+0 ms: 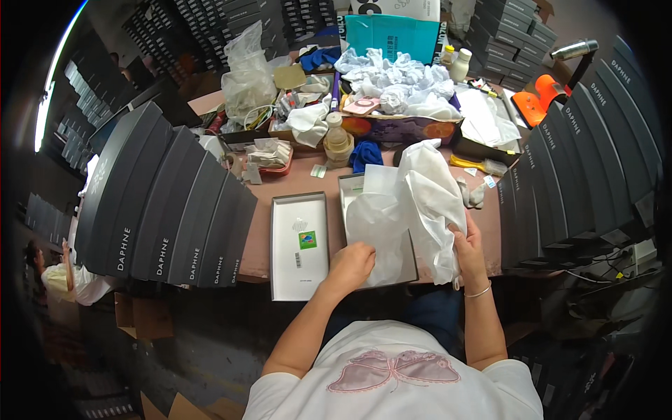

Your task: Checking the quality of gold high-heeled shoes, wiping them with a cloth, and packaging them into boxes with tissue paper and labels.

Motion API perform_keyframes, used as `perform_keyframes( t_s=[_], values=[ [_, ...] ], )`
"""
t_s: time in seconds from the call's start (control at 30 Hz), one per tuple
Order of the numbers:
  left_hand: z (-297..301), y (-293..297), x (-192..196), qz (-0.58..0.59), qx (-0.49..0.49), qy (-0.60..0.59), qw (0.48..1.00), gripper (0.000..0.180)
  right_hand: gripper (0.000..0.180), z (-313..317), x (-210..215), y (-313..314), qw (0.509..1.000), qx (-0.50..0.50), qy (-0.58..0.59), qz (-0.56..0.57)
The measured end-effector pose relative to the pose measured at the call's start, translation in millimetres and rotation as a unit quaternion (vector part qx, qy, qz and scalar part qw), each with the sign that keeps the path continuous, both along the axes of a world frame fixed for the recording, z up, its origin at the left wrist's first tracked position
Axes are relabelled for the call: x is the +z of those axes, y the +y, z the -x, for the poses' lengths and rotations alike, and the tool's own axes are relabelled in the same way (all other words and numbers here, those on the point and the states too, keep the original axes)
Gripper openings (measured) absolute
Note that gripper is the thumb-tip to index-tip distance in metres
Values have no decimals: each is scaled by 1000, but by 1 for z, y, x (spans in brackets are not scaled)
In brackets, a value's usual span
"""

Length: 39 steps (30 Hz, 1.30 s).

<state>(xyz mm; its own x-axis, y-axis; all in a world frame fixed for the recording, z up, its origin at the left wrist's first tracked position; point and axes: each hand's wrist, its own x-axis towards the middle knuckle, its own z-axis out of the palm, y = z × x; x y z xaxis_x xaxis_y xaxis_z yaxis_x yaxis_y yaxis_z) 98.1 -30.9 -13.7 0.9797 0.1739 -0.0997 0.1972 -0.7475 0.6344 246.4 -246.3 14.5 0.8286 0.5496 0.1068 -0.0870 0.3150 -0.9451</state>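
My right hand (467, 246) is closed on the edge of a white cloth bag (428, 199), held up over the right side of an open shoe box (414, 262). Whether anything is inside the bag I cannot tell. Thin white tissue paper (378, 222) spreads over the box and hides most of its inside. My left hand (352, 264) is at the box's near left, fingers curled together on the tissue paper's edge. Left of the box lies a shoe box lid (311, 210), white inside up, with a green sticker (308, 240).
Dark shoe boxes stand in rows at the left (157, 203) and right (560, 175). Behind are a carton of crumpled white paper (399, 80), a bottle (338, 143), a red tray of packets (269, 157), a blue cloth (365, 155) and a yellow-handled brush (479, 165).
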Motion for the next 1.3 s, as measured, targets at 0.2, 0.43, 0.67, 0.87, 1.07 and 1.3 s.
perform_keyframes(
  t_s=[0.2,0.43,0.67,0.87,1.07,1.3],
  values=[
    [-19,-9,-12,-152,67,-73,983,59,54,15,-20,49,999,28,15,12],
    [-18,-3,-13,-26,56,-156,986,51,52,16,-12,7,998,-28,-62,-7],
    [8,-30,13,689,187,-212,668,89,55,65,14,41,921,90,-288,246],
    [16,-7,-1,744,259,-208,581,63,47,60,29,45,835,139,-467,254],
    [27,-12,9,693,257,-253,624,59,28,46,29,68,853,122,-432,267],
    [70,-42,2,453,137,-269,839,119,31,58,-4,83,984,58,163,-34]
  ],
)
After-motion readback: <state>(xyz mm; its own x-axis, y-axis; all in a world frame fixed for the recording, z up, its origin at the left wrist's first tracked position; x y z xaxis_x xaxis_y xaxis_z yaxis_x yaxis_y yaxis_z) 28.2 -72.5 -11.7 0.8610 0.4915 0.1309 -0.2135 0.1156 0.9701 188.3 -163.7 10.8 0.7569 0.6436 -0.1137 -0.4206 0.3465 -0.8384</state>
